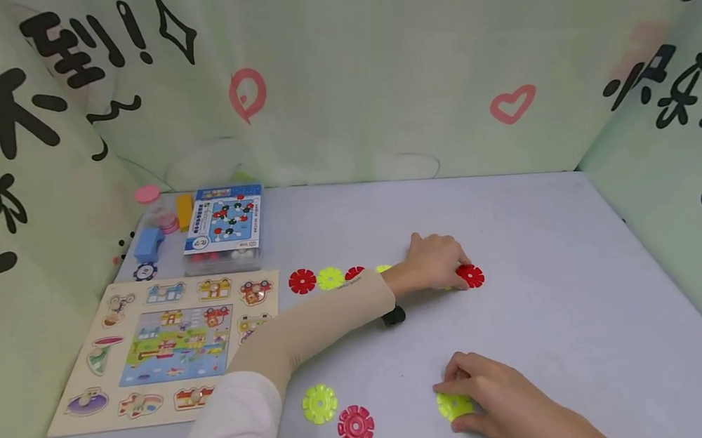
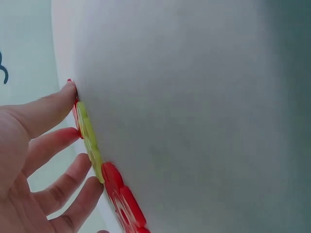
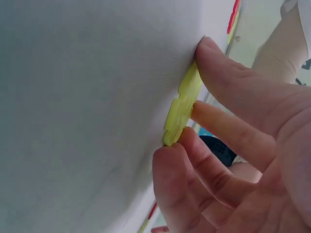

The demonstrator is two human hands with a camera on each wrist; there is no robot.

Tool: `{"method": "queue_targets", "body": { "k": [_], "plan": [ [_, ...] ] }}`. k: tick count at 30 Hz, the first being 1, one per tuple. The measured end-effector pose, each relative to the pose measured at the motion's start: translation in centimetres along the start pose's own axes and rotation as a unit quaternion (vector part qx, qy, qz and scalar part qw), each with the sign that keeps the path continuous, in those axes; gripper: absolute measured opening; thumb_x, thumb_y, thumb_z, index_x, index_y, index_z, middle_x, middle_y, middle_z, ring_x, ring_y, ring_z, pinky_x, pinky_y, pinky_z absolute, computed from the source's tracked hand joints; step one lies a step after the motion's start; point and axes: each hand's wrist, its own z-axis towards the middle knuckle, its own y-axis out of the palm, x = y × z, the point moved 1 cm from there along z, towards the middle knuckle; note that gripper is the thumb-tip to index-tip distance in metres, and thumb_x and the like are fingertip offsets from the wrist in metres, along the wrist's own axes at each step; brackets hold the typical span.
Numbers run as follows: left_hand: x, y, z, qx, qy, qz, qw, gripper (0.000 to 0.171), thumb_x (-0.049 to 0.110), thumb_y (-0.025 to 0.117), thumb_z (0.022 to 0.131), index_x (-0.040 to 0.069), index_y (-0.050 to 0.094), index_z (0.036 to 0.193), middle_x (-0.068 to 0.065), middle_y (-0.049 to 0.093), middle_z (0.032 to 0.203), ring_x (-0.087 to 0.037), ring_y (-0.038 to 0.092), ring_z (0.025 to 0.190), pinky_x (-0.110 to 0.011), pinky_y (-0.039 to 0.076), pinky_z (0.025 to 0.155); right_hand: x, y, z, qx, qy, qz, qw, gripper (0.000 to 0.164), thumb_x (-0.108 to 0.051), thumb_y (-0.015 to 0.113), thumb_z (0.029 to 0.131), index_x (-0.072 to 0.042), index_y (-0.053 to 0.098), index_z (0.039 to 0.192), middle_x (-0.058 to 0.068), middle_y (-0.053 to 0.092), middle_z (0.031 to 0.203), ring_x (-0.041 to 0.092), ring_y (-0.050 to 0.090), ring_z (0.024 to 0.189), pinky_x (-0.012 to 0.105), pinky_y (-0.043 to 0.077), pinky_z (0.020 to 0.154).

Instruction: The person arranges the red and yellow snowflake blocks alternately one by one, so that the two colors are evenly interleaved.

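My left hand (image 1: 434, 260) reaches to the right end of a row of alternating red and yellow-green flower-shaped plastic discs. Its thumb and index finger pinch the end red disc (image 1: 472, 276), flat at table level. In the left wrist view a yellow-green disc (image 2: 91, 138) lies against it under the other fingers, followed by another red disc (image 2: 125, 204). Nearer the front, my right hand (image 1: 501, 396) holds a yellow-green disc (image 1: 454, 405) between thumb and fingers, low over the table. Left of it lie a loose yellow-green disc (image 1: 320, 404) and a red disc (image 1: 355, 427).
The left forearm crosses over part of the row, which starts with a red disc (image 1: 302, 281). A wooden picture puzzle board (image 1: 91, 321) lies at left. Behind it stand a clear box with a printed card (image 1: 224, 224), a blue block (image 1: 148, 245) and a pink-capped bottle (image 1: 148, 196).
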Motion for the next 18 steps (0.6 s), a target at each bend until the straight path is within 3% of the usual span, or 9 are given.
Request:
{"method": "queue_targets", "body": {
  "k": [5, 12, 15, 18],
  "plan": [
    [0.3, 0.0, 0.1, -0.006, -0.006, 0.016, 0.9998, 0.037, 0.050, 0.071, 0.078, 0.045, 0.065, 0.115, 0.018, 0.060, 0.102, -0.005, 0.050, 0.083, -0.032, 0.032, 0.074, -0.2, 0.0, 0.1, -0.007, 0.019, -0.008, 1.000, 0.038, -0.037, 0.084, 0.065, -0.026, 0.071, 0.099, -0.018, 0.049, 0.094, -0.004, 0.047, 0.083, 0.016, 0.046, 0.066],
    [0.3, 0.1, 0.3, -0.005, -0.012, 0.022, 0.9997, 0.037, 0.051, 0.070, 0.078, 0.046, 0.064, 0.115, 0.017, 0.060, 0.104, -0.006, 0.050, 0.084, -0.032, 0.032, 0.075, 0.1, 0.1, 0.2, 0.042, -0.030, -0.017, 0.998, 0.032, -0.027, 0.081, 0.057, -0.027, 0.073, 0.088, -0.020, 0.049, 0.089, -0.006, 0.046, 0.073, 0.012, 0.040, 0.061],
    [0.3, 0.1, 0.3, -0.006, -0.012, 0.025, 0.9996, 0.038, 0.052, 0.070, 0.078, 0.046, 0.064, 0.115, 0.017, 0.060, 0.106, -0.006, 0.050, 0.085, -0.032, 0.033, 0.076, 1.3, -0.8, 0.6, 0.021, 0.003, -0.005, 1.000, 0.031, -0.029, 0.081, 0.059, -0.028, 0.074, 0.089, -0.021, 0.051, 0.089, -0.005, 0.048, 0.075, 0.014, 0.042, 0.063],
    [0.4, 0.1, 0.3, -0.007, -0.012, 0.023, 0.9996, 0.038, 0.053, 0.070, 0.078, 0.046, 0.064, 0.115, 0.017, 0.060, 0.106, -0.006, 0.050, 0.085, -0.033, 0.033, 0.076, 4.3, -2.6, 1.2, 0.010, 0.066, -0.004, 0.998, 0.032, -0.032, 0.083, 0.062, -0.029, 0.074, 0.092, -0.020, 0.055, 0.088, -0.003, 0.050, 0.076, 0.017, 0.044, 0.065]
  ]
}}
